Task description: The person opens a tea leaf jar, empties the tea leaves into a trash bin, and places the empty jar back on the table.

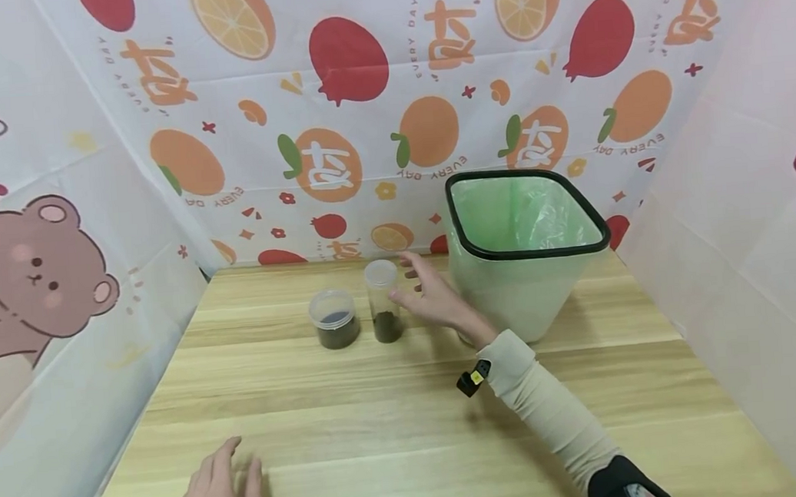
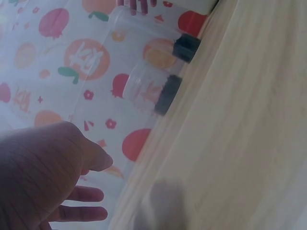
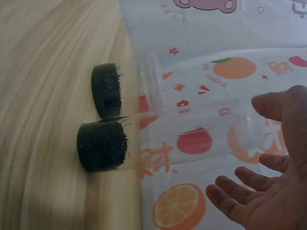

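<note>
The short jar (image 1: 338,334) obstructs the tall jar (image 1: 384,303) leftward; front free.

Smooth plastic tall jar (image 1: 383,302) and short jar (image 1: 333,314), wood-grain tabletop (image 1: 340,414), glossy plastic liner (image 1: 547,219), cloth sleeve (image 1: 553,403)

Two clear containers stand upright side by side toward the rear of a wood-grain counter (image 1: 355,428): a short, wide jar (image 1: 334,320) and, to its right, a tall, narrow jar (image 1: 384,302), each with dark contents at its base. The right hand (image 1: 432,296), in a pale sleeve (image 1: 555,407), extends to the tall jar, fingers apart; contact is indeterminate. The left hand (image 1: 217,492) lies at the near left. Right of the jars, a pale green bin (image 1: 513,302) with a black rim stands before a fruit-patterned cloth (image 1: 431,131).
</note>
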The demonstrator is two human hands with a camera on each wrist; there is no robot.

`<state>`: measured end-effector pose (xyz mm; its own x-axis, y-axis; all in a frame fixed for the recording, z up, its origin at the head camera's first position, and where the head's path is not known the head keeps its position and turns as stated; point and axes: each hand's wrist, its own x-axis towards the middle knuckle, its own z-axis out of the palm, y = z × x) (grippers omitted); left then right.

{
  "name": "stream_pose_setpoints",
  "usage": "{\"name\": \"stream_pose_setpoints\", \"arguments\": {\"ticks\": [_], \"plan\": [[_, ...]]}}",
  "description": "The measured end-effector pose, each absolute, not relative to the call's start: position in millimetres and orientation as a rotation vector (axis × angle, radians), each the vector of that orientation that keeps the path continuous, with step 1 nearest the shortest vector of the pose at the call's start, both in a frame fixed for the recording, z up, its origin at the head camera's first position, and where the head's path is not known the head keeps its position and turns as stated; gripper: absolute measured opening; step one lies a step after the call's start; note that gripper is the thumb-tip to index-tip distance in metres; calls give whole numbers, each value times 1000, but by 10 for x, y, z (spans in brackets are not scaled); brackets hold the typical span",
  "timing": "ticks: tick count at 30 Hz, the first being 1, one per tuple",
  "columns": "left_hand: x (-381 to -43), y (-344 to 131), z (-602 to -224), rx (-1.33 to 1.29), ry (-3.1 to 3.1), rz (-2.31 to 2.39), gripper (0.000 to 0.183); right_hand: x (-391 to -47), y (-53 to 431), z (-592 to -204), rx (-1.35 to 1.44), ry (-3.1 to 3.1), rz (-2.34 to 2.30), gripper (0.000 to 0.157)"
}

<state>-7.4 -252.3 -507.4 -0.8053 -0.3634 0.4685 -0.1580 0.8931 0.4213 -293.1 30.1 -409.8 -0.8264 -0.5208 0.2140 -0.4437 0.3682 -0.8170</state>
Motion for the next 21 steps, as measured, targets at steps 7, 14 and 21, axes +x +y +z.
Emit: {"name": "stream_pose_setpoints", "arguments": {"ticks": [7,14,21], "plan": [[-27,-2611,-5146,362,-2443,-517,48,-2988,161,-4188,-923,2506,-1496,79],[4,-2644,-5153,422,-2445,-552,50,-3015,78,-4287,-907,2507,-1530,79],[2,-2678,-5148,428,-2433,-549,52,-3015,15,-4317,-938,2520,-1540,75]]}}
